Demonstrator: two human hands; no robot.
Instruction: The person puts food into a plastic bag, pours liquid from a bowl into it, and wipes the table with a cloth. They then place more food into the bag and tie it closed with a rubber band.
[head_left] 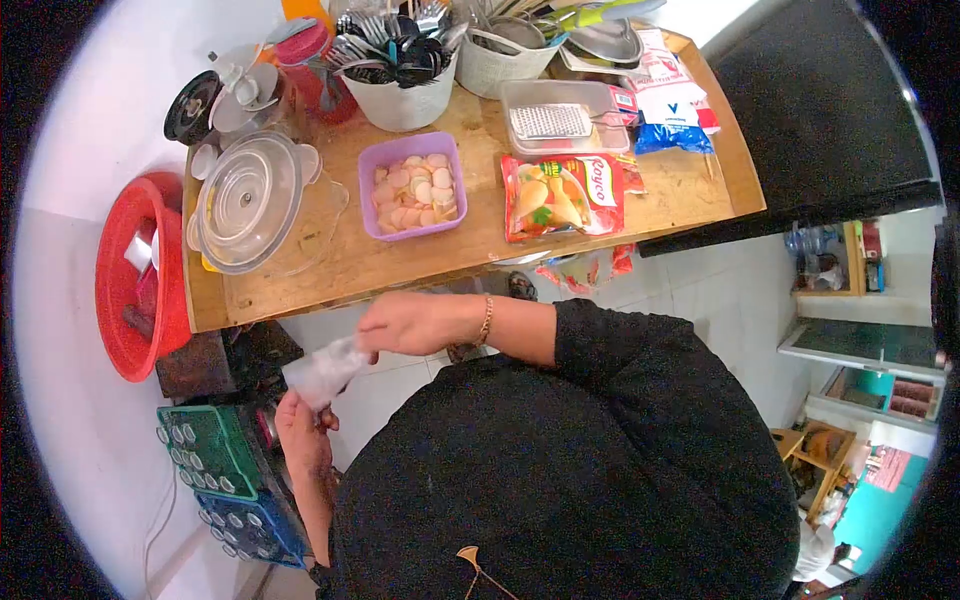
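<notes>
Between my hands, in front of the table edge, is a small whitish, see-through plastic bag (330, 372). My left hand (303, 435) pinches its lower end, while the fingers of my right hand (410, 322), with a bracelet at the wrist, are closed on its upper end. The bag is slightly blurred, and its contents do not show clearly. Beyond my hands on the table sits a square purple tub (366, 160) holding pale pink round slices (415, 190). To its right lies a red Royco seasoning packet (563, 195).
The wooden table (480, 235) also carries a clear lidded container (250, 200), a clear box (590, 95) with a grater (550, 121), and a white basket (400, 103) of cutlery. A red basin (165, 310) and green bottle crate (225, 450) stand at left.
</notes>
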